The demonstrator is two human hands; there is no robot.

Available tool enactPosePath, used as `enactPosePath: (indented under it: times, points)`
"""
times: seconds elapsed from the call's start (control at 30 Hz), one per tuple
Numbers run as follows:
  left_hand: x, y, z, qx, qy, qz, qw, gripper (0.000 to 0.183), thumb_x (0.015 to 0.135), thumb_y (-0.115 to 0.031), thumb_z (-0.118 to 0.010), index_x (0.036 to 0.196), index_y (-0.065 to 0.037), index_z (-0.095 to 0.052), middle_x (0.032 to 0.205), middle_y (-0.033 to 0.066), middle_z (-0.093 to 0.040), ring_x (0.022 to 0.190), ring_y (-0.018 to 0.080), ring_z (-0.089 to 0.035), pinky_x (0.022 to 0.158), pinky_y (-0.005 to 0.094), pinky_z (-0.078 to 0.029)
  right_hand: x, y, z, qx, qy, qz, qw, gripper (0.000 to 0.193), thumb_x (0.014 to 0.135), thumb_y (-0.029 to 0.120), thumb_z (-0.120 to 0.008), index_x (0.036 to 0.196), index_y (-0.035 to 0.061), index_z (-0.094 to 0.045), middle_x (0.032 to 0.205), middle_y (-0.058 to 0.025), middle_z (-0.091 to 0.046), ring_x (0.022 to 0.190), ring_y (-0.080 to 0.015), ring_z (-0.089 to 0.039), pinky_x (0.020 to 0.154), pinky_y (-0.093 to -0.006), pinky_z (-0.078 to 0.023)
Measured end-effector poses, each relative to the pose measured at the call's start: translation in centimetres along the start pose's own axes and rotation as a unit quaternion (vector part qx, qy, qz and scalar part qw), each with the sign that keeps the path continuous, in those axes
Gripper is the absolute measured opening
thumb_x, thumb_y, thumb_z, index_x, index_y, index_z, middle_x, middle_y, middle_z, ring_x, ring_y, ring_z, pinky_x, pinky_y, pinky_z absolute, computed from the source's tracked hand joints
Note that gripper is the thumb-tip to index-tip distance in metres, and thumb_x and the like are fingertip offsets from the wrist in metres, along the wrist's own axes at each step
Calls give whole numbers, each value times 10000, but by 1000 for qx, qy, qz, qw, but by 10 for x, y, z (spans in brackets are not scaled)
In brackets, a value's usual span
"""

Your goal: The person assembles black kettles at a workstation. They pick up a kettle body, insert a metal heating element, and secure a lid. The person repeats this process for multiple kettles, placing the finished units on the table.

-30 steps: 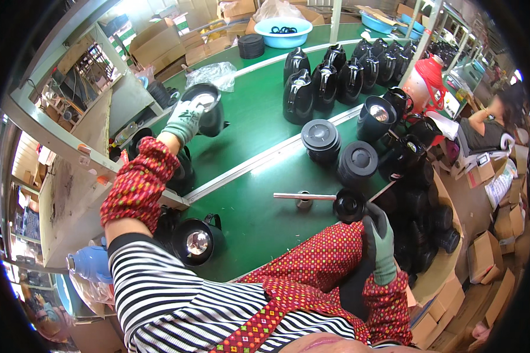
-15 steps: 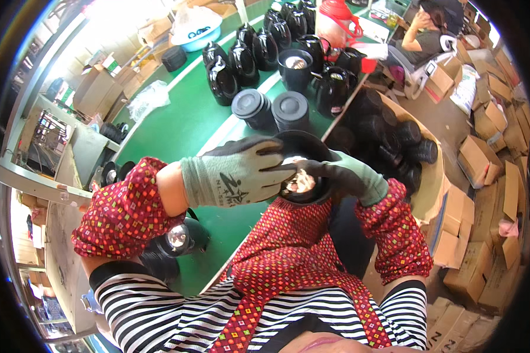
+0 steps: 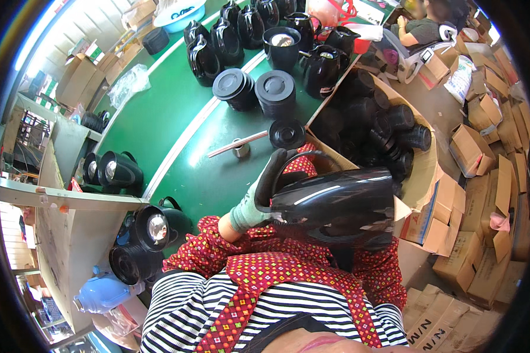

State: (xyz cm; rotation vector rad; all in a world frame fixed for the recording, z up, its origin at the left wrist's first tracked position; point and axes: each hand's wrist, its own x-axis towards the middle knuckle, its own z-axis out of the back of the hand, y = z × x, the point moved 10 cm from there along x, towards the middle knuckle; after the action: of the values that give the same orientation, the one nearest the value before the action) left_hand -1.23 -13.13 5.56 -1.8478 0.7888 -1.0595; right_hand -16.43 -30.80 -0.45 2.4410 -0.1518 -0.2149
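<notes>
Nearest, the held jug [image 3: 338, 209], glossy and black, is tipped on its side before the apron [image 3: 288, 272], its wider end toward the right. The left hand [image 3: 258, 197], in a grey-green glove with dark fingers, is clamped on the held jug's left end. The right hand is hidden behind the held jug; only the right sleeve [image 3: 378, 272] shows, so its grip cannot be told. To the held jug's left, well apart, are a blue bottle [image 3: 103, 292] and a black jug with a silver lining [image 3: 158, 227]. Just beyond the held jug, on the green surface [image 3: 188, 185], sit a black disc [image 3: 287, 135] and a metal cup [image 3: 240, 151], with a rod [image 3: 227, 148] slanting over the cup toward the disc. Beyond and to the right of the held jug, an open carton [image 3: 428, 167] holds black parts [image 3: 400, 117]. Past the disc, in line with the held jug, stand two stacks of lids [image 3: 275, 97], then an open jug [image 3: 281, 50]. Farther off, left of the held jug, are upright jugs [image 3: 227, 42], a clear bag [image 3: 129, 85] and a blue basin [image 3: 185, 22]. At the far right beyond it sits another person [image 3: 423, 30].
</notes>
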Motion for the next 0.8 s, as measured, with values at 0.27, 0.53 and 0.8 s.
enactPosePath:
  times: [0.27,0.53,0.8]
  points:
    - [-69,16,92,58,-338,-14,939,893,965,-87,-740,1679,-64,-205,1622,207,-422,1465,315,-484,1098,483,-555,34,-45,-66,-85,129,-15,988,533,1085,317,-600,1492,-19,-527,1429,-127,-647,1273,-226,-640,1131,-381,-505]
    - [-73,9,111,206,-251,23,946,706,1014,-227,-723,1598,-18,-389,1592,183,-492,1435,280,-531,1144,412,-499,229,-17,50,-643,-187,8,743,814,943,585,-725,1517,45,-523,1323,-212,-714,1257,-313,-680,1055,-433,-526]
    - [-66,1,120,190,-254,51,947,619,1051,-298,-671,1557,-24,-442,1588,163,-488,1442,254,-514,1136,379,-487,268,-35,135,-653,-289,-22,700,471,881,334,-761,1264,63,-726,1209,-187,-764,1097,-345,-741,952,-430,-574]
